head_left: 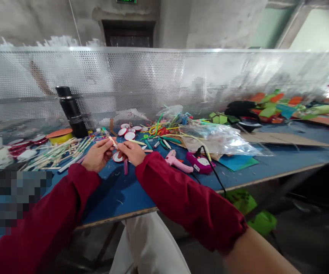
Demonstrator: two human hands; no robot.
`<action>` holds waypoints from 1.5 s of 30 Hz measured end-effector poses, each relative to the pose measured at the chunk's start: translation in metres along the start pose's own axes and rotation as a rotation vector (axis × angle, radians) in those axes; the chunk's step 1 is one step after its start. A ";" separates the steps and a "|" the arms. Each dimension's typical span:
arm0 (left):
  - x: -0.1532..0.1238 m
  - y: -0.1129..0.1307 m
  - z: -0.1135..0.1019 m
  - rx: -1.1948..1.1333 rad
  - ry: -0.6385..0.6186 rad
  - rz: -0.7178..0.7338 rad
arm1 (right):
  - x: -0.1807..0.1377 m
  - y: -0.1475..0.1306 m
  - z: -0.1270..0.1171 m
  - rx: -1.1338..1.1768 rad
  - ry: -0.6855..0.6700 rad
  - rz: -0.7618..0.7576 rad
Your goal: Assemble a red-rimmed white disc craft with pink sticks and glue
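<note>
- Stick [109, 137], thin & pale, slants up to the left between both hands, just above the near-centre of the blue table [118, 198].
- Disc [117, 157], small, red w/ white face, sits right under the stick's lower end, at the fingertips of both hands.
- Left hand [98, 155]: thumb & forefinger pinch the stick; other fingers curled in.
- Right hand [132, 152]: fingers bunched, pinching the disc by its edge as far as can be seen; exact contact too small to tell.
- Dark red sleeves on both forearms, coming in from the bottom of the view.
- Handling, as a judgement: grip the stick close to its lower end so it doesn't flex, hold the disc flat & steady, and bring the two together slowly, elbows in, w/ the work over the bare patch of table.
- Pink strip [125, 167] lies on the table just below the right hand.
- Right of the hands: pink glue gun [177, 161], then a magenta device [200, 163] w/ black cable.
- Just beyond: more red & white discs [128, 134]; clear plastic bag [218, 140] further right.
- Left: heap of sticks [58, 152]; black flask [72, 111] upright behind it.
- Back edge: perforated metal screen [164, 76].
</note>
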State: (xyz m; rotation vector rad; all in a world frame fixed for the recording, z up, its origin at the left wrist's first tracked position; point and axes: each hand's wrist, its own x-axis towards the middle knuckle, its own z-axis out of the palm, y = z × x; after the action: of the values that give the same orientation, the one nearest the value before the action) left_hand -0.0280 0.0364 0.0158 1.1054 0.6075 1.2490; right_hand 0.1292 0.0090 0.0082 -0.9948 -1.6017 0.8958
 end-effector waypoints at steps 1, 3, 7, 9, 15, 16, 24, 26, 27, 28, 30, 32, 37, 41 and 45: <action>0.000 0.001 -0.001 -0.017 0.004 -0.009 | -0.005 -0.007 -0.007 -0.160 0.042 -0.077; 0.001 0.002 -0.003 -0.051 -0.014 -0.041 | -0.024 -0.023 -0.025 -0.508 0.133 -0.226; 0.000 -0.003 -0.005 -0.078 -0.135 -0.139 | -0.079 -0.039 -0.074 -1.167 0.388 -0.155; -0.001 -0.006 -0.004 -0.061 -0.178 -0.171 | -0.105 -0.038 -0.095 -1.403 0.455 -0.042; -0.008 -0.005 -0.003 -0.049 -0.291 -0.169 | -0.139 -0.028 -0.113 -1.695 0.365 0.146; -0.008 -0.004 -0.003 -0.050 -0.311 -0.171 | -0.139 -0.026 -0.112 -1.706 0.347 0.155; -0.003 -0.011 -0.010 -0.090 -0.326 -0.194 | -0.133 0.001 -0.112 -1.711 0.303 0.183; -0.002 -0.011 -0.011 -0.098 -0.337 -0.203 | -0.134 0.001 -0.111 -1.721 0.341 0.139; -0.003 -0.010 -0.010 -0.098 -0.336 -0.205 | -0.136 -0.001 -0.111 -1.718 0.365 0.113; -0.003 -0.009 -0.009 -0.095 -0.332 -0.204 | -0.137 -0.005 -0.111 -1.702 0.392 0.080; -0.004 -0.007 -0.007 -0.080 -0.318 -0.203 | -0.141 -0.016 -0.110 -1.604 0.456 -0.018; -0.005 -0.005 -0.005 -0.061 -0.301 -0.201 | -0.144 -0.030 -0.107 -1.379 0.546 -0.153; -0.005 -0.003 -0.002 -0.018 -0.230 -0.201 | -0.142 -0.046 -0.077 -0.592 0.668 -0.202; -0.004 -0.003 -0.004 0.012 -0.228 -0.199 | -0.132 -0.032 -0.039 -0.120 0.540 -0.110; -0.004 -0.005 -0.004 0.008 -0.239 -0.194 | -0.120 -0.021 -0.018 0.194 0.443 -0.064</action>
State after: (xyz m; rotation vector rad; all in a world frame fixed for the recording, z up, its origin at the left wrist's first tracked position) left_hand -0.0303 0.0345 0.0086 1.1536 0.5248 0.9327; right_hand 0.1617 -0.1084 -0.0119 -0.9223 -1.1440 0.7108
